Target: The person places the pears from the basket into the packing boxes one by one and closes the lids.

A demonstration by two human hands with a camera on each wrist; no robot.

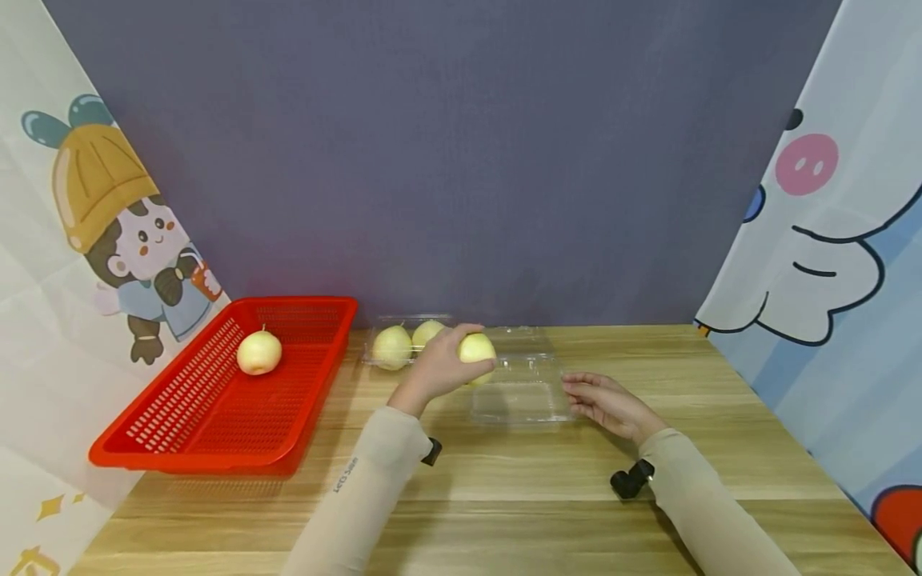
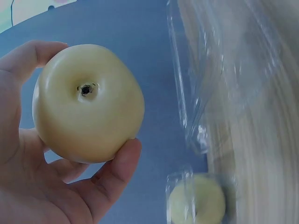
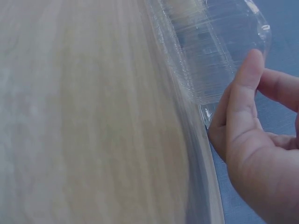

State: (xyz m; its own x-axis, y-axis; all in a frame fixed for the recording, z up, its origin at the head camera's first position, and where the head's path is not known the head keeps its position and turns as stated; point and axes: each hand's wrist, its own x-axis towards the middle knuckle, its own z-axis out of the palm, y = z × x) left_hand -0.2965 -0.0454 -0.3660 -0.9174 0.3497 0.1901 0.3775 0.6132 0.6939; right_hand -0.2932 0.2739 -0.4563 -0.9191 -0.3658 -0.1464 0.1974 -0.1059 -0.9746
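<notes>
A pale yellow pear (image 1: 477, 358) is gripped in my left hand (image 1: 441, 365), above the left side of an open clear plastic box (image 1: 522, 400). The left wrist view shows the pear (image 2: 88, 105) from its end, with thumb and fingers of the hand (image 2: 37, 163) curled round it. My right hand (image 1: 605, 402) is at the right edge of that box; in the right wrist view the hand (image 3: 261, 135) pinches the edge of the clear plastic (image 3: 205, 56). Behind my left hand, another clear box holds two pears (image 1: 392, 347).
A red plastic basket (image 1: 288, 432) stands on the left with one pear (image 1: 259, 353) inside. The wooden table (image 1: 504, 512) meets a grey-blue panel (image 1: 461, 160) at the back. Printed cloths (image 1: 828, 264) hang on both sides.
</notes>
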